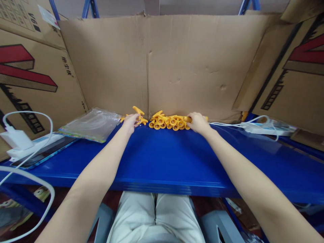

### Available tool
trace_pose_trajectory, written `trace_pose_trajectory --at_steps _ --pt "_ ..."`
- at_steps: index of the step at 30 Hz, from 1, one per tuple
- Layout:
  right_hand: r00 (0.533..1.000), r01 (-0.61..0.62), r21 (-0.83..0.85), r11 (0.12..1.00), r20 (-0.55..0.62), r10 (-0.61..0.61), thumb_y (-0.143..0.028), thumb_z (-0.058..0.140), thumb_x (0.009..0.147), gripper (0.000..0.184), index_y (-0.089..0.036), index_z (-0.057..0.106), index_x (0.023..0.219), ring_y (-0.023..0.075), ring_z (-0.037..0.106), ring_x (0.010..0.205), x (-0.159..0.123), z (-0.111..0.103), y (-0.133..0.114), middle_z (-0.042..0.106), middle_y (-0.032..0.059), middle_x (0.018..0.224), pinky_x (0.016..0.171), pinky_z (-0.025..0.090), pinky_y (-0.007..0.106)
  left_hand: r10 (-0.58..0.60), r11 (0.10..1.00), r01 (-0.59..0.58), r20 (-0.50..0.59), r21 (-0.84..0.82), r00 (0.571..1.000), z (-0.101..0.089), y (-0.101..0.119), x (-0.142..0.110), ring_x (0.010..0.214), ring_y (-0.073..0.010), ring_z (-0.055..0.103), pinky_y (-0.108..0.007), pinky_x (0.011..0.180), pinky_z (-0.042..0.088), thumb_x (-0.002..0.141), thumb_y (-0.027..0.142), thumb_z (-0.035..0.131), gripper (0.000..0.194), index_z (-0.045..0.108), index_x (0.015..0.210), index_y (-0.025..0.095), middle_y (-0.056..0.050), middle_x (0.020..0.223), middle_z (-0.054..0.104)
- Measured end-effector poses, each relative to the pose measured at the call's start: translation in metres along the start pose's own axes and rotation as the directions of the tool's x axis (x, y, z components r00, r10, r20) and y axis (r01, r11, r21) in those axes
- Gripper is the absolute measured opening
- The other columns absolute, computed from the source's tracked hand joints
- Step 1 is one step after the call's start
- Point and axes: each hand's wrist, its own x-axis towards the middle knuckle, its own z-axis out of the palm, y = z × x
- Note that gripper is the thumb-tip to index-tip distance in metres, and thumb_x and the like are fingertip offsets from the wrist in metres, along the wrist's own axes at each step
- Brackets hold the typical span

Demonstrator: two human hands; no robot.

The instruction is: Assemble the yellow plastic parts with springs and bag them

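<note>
Small yellow trumpet-shaped pieces lie in a stacked row against the cardboard, their flared round ends facing me. At the row's right end, my right hand is closed around a yellow piece, whose tip shows left of the fingers. My left hand is to the left of the row, with its fingers curled in among a few loose yellow pieces that have small shiny metal parts. It appears to grip one of them; the fingers partly hide the contact.
Clear plastic bags lie on the blue table, left of my left hand. A tablet-like device, white charger and cables are at far left. A white power strip lies at right. Cardboard walls the back.
</note>
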Motion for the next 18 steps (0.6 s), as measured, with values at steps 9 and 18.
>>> trace_pose_trajectory --at_steps 9,18 --pt "0.922 0.349 0.15 0.925 0.12 -0.368 -0.023 0.06 0.082 0.018 -0.017 0.066 0.098 0.0252 0.063 0.099 -0.017 -0.008 -0.052 0.069 0.0094 0.105 0.082 0.045 0.034 -0.017 1.0 0.015 0.234 0.013 0.972 0.035 -0.019 -0.033 0.052 -0.0125 0.065 -0.017 0.042 0.037 0.072 0.005 0.065 0.02 0.055 0.088 0.013 -0.004 0.066 0.068" --pt "0.913 0.368 0.227 0.902 0.094 -0.396 -0.024 0.061 0.082 0.015 -0.016 0.066 0.095 0.0234 0.065 0.09 -0.017 -0.004 -0.052 0.07 0.01 0.099 0.077 0.046 0.03 -0.003 1.0 -0.003 0.254 0.024 0.967 0.034 -0.017 -0.038 0.056 -0.0138 0.067 -0.021 0.053 0.05 0.079 0.01 0.06 0.026 0.05 0.103 0.014 -0.007 0.076 0.071"
